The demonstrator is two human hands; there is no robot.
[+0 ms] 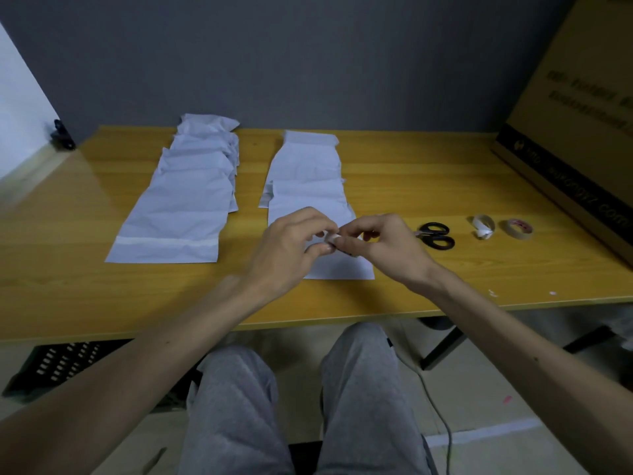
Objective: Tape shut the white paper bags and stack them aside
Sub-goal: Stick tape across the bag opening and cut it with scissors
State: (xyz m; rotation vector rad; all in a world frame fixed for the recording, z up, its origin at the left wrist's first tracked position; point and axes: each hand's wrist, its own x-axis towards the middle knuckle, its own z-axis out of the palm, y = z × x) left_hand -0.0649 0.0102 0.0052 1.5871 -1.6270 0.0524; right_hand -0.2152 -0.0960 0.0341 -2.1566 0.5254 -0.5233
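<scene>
1. Two hands meet above the near end of the front bag, which heads the right-hand row of white paper bags on the table. I cannot tell whether either hand touches the bag.
2. Left hand: thumb and forefinger are closed in a pinch on a small piece of tape, and the other fingers curl loosely.
3. Right hand: its fingertips pinch the same piece from the opposite side. I cannot tell whether the piece is being peeled or only held taut.
4. Left-hand row: these bags overlap, and the nearest one carries a tape strip across its near end. I judge this to be the finished stack.
5. Scissors lie just beside the right hand. A loose roll and a flat roll lie farther right, near the cardboard box.
6. Risk one: the piece is short and gripped at both ends, so it could fold onto itself or cling to a fingertip and lose its tack.
7. Risk two: I see no hand holding the front bag down. Tape pressed on one-sidedly could drag the bag, crease its mouth or land askew.
8. Risk three: tape overhanging the bag's edge could catch the bag beneath or the table, and the bags might then lift together when moved aside.
</scene>
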